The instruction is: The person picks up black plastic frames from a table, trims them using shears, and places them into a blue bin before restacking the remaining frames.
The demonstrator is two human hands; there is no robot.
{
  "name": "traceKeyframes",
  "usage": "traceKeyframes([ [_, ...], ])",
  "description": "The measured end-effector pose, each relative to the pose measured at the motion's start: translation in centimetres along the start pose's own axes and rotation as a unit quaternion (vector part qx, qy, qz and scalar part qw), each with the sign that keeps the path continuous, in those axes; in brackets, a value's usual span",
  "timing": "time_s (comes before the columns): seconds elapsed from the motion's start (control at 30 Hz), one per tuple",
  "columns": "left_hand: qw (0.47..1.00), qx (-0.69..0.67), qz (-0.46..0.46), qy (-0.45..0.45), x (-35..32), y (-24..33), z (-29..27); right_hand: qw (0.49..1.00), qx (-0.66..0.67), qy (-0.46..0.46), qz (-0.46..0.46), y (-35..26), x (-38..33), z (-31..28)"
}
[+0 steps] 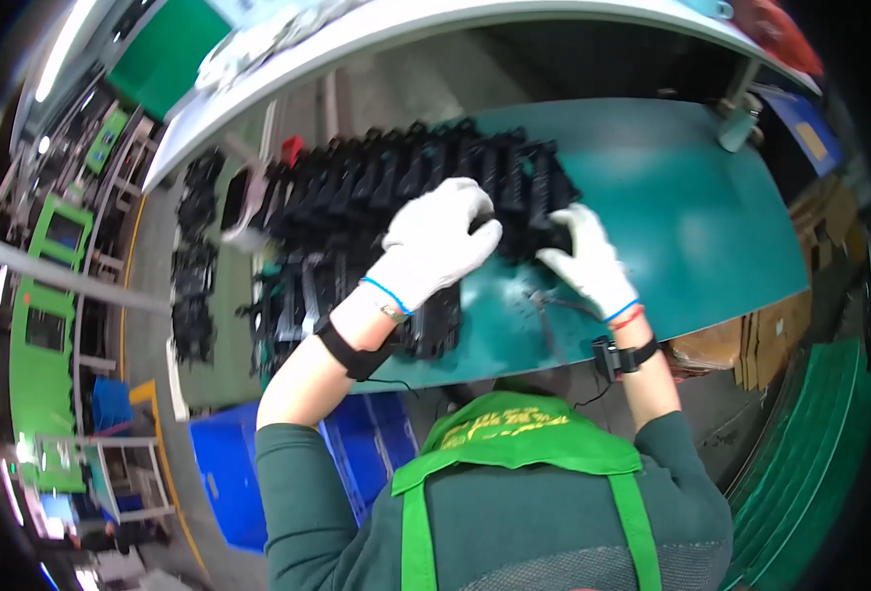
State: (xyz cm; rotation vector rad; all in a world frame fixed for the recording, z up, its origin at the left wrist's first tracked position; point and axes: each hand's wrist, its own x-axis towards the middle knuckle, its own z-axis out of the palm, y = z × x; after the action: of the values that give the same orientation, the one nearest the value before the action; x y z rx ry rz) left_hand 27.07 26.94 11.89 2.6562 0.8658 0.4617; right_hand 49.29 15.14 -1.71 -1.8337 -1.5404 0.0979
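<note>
A factory assembly floor. A green work mat (pixel 691 236) covers the bench, with rows of black plastic parts (pixel 406 187) stacked on its left half. Below the mat stand blue bins (pixel 228 473); far left of it, green machine frames (pixel 46 305).

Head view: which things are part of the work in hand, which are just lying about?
In hand:
- left white-gloved hand
- right white-gloved hand
- row of black moulded plastic parts
- green table mat

Lying about:
- blue plastic crate
- brown cardboard stack
</note>
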Motion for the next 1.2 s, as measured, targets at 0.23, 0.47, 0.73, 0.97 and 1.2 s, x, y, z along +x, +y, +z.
traceKeyframes([
  [0.23, 0.966, 0.093, -0.217, 0.105, -14.6, -10.6, -5.8, 0.992, 0.046, 0.102, -0.063, -5.6, -3.2, -1.5],
  [0.47, 0.940, 0.063, -0.335, 0.010, -17.0, -11.0, -4.5, 0.959, 0.113, -0.129, -0.224, -17.4, -3.7, 5.5],
  [0.73, 0.958, -0.022, -0.286, 0.010, -17.5, -11.1, -1.7, 0.971, 0.091, -0.201, -0.093, -17.9, -5.2, 8.7],
  [0.97, 0.929, -0.274, -0.250, 0.020, -17.4, -3.9, -5.1, 0.962, 0.224, -0.074, -0.139, -13.2, -9.1, -2.5],
  [1.2, 0.957, -0.228, -0.076, -0.161, -6.1, 5.1, -1.8, 0.987, 0.138, 0.069, -0.037, -5.3, -13.8, -10.0],
])
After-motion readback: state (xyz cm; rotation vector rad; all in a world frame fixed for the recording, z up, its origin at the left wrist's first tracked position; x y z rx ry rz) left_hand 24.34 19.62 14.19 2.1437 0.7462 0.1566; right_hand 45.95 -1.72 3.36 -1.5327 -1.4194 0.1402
